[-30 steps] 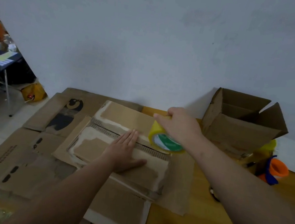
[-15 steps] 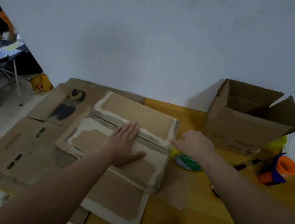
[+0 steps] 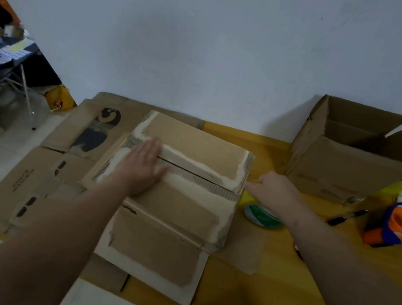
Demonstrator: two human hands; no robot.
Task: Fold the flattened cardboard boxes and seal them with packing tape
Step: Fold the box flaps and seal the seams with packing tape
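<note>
since the earlier frames we see the left hand (image 3: 140, 167) has slid from the middle of the seam to its left end, and the right hand (image 3: 276, 189) has let go of the tape roll (image 3: 261, 215), which was held over the seam a second ago and now lies flat on the desk (image 3: 278, 293).

the cardboard box (image 3: 195, 149) we are folding sits on the left half of the desk, nearer the back edge, on top of flattened cardboard. its two top flaps are closed and meet in a seam running left to right; another flap lies flat towards the front edge. the left hand lies palm down across the seam, its fingers (image 3: 151, 146) straight and pressed together. the right hand reaches for the right end of the seam, fingers (image 3: 251, 185) stretched out loosely with a fingertip at the box's right edge; we can make out nothing held in them. the tape roll lies just beside the box's right side, under the right wrist.

a stack of flattened boxes (image 3: 26, 181) spreads over the desk's left edge. at the back right corner stands an open box (image 3: 344, 170), flaps up. in front of it lie a black marker (image 3: 346, 217) and an orange and blue tape dispenser (image 3: 393, 224), near the right edge.
</note>
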